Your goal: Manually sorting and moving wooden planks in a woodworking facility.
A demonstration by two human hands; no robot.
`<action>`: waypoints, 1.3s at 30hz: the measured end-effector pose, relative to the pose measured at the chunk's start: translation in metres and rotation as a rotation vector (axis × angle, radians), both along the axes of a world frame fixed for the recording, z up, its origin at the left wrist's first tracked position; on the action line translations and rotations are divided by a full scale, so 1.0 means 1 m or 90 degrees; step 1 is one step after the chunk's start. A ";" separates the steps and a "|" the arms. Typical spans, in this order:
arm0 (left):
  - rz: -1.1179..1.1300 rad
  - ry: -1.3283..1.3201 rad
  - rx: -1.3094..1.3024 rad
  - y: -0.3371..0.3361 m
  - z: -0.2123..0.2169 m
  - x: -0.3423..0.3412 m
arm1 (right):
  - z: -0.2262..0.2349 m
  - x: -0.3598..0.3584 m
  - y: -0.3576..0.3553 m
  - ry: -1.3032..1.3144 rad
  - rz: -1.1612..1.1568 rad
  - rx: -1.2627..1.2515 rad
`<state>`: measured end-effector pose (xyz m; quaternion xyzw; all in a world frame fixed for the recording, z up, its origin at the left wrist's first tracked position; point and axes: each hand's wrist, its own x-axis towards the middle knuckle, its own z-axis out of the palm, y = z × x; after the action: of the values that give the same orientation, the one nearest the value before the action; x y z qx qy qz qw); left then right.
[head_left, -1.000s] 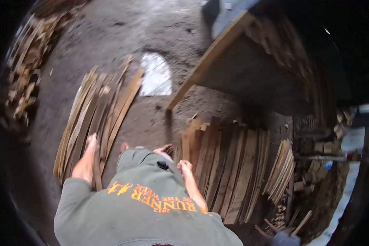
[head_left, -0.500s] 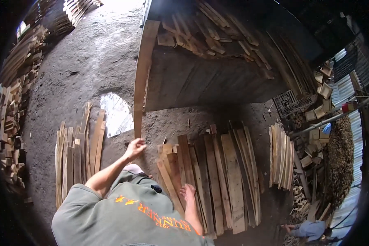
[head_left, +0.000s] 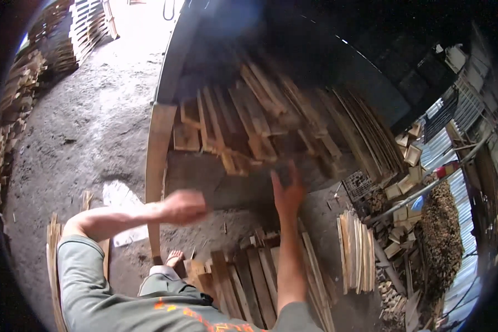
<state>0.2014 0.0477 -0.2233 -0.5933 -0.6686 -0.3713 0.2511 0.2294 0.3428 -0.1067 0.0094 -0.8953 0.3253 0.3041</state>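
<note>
The right hand (head_left: 286,191) is raised with fingers spread wide, palm towards the heap of rough wooden slats (head_left: 249,130) on the raised wooden platform (head_left: 205,180); its fingertips reach the heap's lower edge, gripping nothing. The left hand (head_left: 183,206) is blurred, loosely curled beside the tall upright plank (head_left: 159,166) at the platform's corner; whether it touches cannot be told. More planks (head_left: 249,279) lie on the dirt floor by a bare foot (head_left: 174,258). A pale flat sheet (head_left: 122,213) lies left of the plank
</note>
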 end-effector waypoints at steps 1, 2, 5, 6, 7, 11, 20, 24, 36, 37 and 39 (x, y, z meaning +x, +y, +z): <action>-0.042 -0.039 -0.090 0.008 -0.013 0.004 | 0.021 -0.030 -0.007 -0.019 -0.038 0.098; -0.088 -0.061 -0.080 0.018 -0.027 0.004 | 0.039 -0.066 -0.013 0.012 -0.054 0.218; -0.059 -0.250 -0.169 0.036 -0.082 0.013 | 0.069 -0.153 -0.021 0.186 0.003 0.342; -0.012 -0.348 -0.189 0.037 -0.100 0.020 | 0.073 -0.172 -0.020 0.145 0.002 0.347; 0.035 -0.442 -0.198 0.032 -0.118 0.029 | 0.072 -0.185 -0.018 0.075 -0.011 0.348; 0.125 -0.729 -0.307 -0.028 -0.171 0.069 | 0.069 -0.214 -0.008 -0.019 0.027 0.321; 0.285 -0.838 -0.249 -0.072 -0.210 0.056 | 0.058 -0.234 0.001 -0.044 0.160 0.057; 0.203 -0.695 -0.196 -0.006 -0.160 0.043 | 0.067 -0.206 -0.005 -0.031 0.009 0.426; -0.563 -1.143 -0.018 0.130 -0.021 0.084 | 0.087 0.253 0.020 -0.091 -0.002 0.341; -0.671 -1.149 0.050 0.143 -0.012 0.085 | 0.088 0.307 0.017 -0.124 -0.056 0.317; -0.835 -1.412 0.246 0.169 0.008 0.087 | 0.088 0.405 0.007 -0.149 -0.118 0.275</action>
<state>0.2881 0.2166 -0.2148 -0.1408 -0.0422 -0.8029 -0.5777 0.6340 0.3497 -0.0188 -0.0458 -0.9702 0.0964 0.2176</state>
